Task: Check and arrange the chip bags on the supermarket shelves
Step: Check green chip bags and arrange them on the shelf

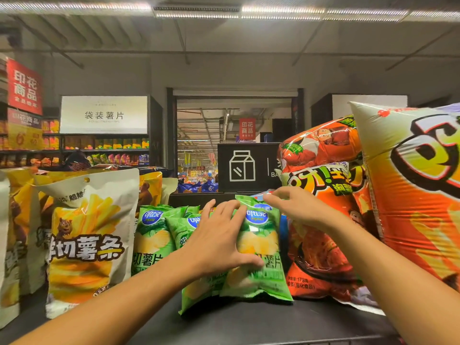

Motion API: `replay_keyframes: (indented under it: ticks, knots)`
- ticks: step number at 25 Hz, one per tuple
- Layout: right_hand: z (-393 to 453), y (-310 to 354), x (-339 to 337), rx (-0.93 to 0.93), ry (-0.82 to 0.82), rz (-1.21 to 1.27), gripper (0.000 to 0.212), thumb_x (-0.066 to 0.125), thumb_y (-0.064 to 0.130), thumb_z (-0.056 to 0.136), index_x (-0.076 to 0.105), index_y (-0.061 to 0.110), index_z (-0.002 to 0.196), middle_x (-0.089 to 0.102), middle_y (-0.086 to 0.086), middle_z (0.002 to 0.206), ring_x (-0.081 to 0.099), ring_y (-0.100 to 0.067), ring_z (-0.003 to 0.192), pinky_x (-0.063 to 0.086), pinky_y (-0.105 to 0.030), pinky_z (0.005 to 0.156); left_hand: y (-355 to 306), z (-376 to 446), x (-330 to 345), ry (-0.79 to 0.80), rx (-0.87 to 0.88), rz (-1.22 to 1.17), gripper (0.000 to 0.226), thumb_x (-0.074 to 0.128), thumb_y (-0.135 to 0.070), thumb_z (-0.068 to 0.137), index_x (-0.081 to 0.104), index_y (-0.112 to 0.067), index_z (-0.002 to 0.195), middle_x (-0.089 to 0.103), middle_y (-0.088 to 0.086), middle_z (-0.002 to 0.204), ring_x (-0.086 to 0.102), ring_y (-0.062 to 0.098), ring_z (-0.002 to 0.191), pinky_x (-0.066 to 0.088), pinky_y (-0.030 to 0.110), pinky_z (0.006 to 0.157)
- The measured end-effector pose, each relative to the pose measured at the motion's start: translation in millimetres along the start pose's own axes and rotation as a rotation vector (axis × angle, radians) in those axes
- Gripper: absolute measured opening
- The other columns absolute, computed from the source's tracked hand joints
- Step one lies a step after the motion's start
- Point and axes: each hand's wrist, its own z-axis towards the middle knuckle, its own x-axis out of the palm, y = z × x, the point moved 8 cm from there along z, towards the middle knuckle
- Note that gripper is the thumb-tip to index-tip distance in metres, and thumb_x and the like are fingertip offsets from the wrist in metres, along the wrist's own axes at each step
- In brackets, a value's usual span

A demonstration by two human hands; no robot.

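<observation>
A supermarket aisle: packed chip bags, stocked shelves behind, red promotional signs, category board.

A green chip bag stands upright, foremost among other green bags, beside orange bags.

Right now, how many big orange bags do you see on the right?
3 orange bags: one lying on top, one standing beneath it, one at far right, nearest the camera. Others may hide behind.

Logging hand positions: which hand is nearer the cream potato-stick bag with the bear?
Left. The left hand holds the front green chip bag by its left edge, right of the cream potato-stick bag; the right hand pinches the green bag's top, farther right.
</observation>
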Motion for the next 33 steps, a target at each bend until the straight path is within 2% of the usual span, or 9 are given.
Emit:
replay_keyframes:
  ticks: [4, 10, 15, 18, 20, 22, 25, 29, 33]
  knots:
    - [-21.1, -6.6, 24.9, 0.002, 0.269, 0.032, 0.075, 0.08, 0.046, 0.081, 0.05, 0.018, 0.144, 0.063, -0.005, 0.129, 0.063, -0.017, 0.112, 0.052, -0.031, 0.097, -2.8, -4.0, 16.9, 0.073, 0.074, 0.072, 0.101, 0.041, -0.084, 0.075, 0.025, -0.018, 0.15, 0.031, 0.004, 0.15, 0.026, 0.022, 0.14, 0.006, 0.046, 0.12]
    - [-16.6, -4.2, 39.3, -0.037, 0.253, -0.067, 0.079, 0.081, 0.042, 0.082, 0.043, 0.021, 0.148, 0.056, -0.005, 0.14, 0.057, -0.019, 0.119, 0.048, -0.029, 0.095, 22.3, -16.9, 19.1, 0.16, 0.009, 0.096, 0.108, 0.028, -0.091, 0.069, 0.019, -0.025, 0.153, 0.023, 0.001, 0.158, 0.016, 0.018, 0.146, 0.003, 0.045, 0.119]
    - [-20.9, 16.1, 41.2, -0.114, 0.231, -0.075, 0.068, 0.073, 0.037, 0.09, 0.043, 0.022, 0.149, 0.054, -0.002, 0.146, 0.054, -0.018, 0.13, 0.044, -0.03, 0.104, 68.3, -50.1, -0.1, 0.198, -0.153, 0.124, 0.091, 0.033, -0.082, 0.082, 0.015, -0.03, 0.155, 0.009, -0.003, 0.163, 0.004, 0.015, 0.15, 0.001, 0.041, 0.119]
    - [-16.7, 40.0, 57.0, -0.164, 0.293, -0.035, 0.068, 0.069, 0.036, 0.093, 0.038, 0.021, 0.151, 0.05, -0.005, 0.151, 0.051, -0.019, 0.134, 0.042, -0.034, 0.111, 81.9, -73.5, -18.7, 0.078, -0.316, 0.157, 0.085, 0.036, -0.081, 0.08, 0.04, -0.023, 0.142, 0.04, 0.006, 0.144, 0.034, 0.024, 0.135, 0.03, 0.039, 0.107]
    - [-13.9, 39.3, 80.6, -0.1, 0.467, -0.161, 0.089, 0.071, 0.047, 0.089, 0.021, 0.025, 0.159, 0.033, -0.004, 0.162, 0.039, -0.023, 0.145, 0.033, -0.038, 0.116, 84.6, -84.9, -15.8, 0.132, -0.504, 0.04, 0.073, 0.033, -0.088, 0.071, 0.053, -0.027, 0.106, 0.059, 0.001, 0.112, 0.056, 0.024, 0.108, 0.043, 0.034, 0.079]
    - [-12.7, 22.9, 90.5, 0.013, 0.58, -0.327, 0.113, 0.072, 0.064, 0.08, 0.003, 0.029, 0.161, 0.018, -0.002, 0.168, 0.026, -0.028, 0.152, 0.026, -0.044, 0.121, 83.3, -88.1, 4.8, 0.292, -0.625, -0.222, 0.061, 0.044, -0.088, 0.07, 0.054, -0.032, 0.089, 0.064, -0.003, 0.1, 0.062, 0.022, 0.095, 0.042, 0.028, 0.068]
    - [-11.8, 3.2, 87.8, 0.09, 0.657, -0.323, 0.124, 0.069, 0.076, 0.071, -0.003, 0.03, 0.16, 0.01, 0.001, 0.17, 0.017, -0.027, 0.154, 0.02, -0.046, 0.124, 74.6, -82.9, 26.5, 0.364, -0.61, -0.621, 0.048, 0.069, -0.066, 0.075, 0.065, -0.033, 0.11, 0.069, -0.012, 0.105, 0.066, 0.01, 0.095, 0.052, 0.027, 0.082]
    - [-13.4, -0.9, 82.2, 0.071, 0.65, -0.197, 0.122, 0.081, 0.064, 0.069, 0.005, 0.033, 0.16, 0.015, -0.002, 0.169, 0.021, -0.028, 0.153, 0.021, -0.048, 0.124, 77.6, -91.0, 40.7, 0.317, -0.723, -0.89, 0.022, 0.079, -0.032, 0.081, 0.062, -0.021, 0.089, 0.067, -0.014, 0.068, 0.056, 0.001, 0.051, 0.047, 0.021, 0.052]
    - [-7.9, 23.6, 71.4, -0.134, 0.453, -0.211, 0.126, 0.085, 0.061, 0.063, 0.01, 0.031, 0.16, 0.021, -0.001, 0.167, 0.025, -0.027, 0.151, 0.026, -0.048, 0.122, 86.0, -92.3, 36.9, 0.276, -0.782, -0.943, 0.039, 0.076, -0.014, 0.085, 0.046, -0.021, 0.11, 0.064, -0.003, 0.092, 0.059, 0.011, 0.071, 0.045, 0.025, 0.052]
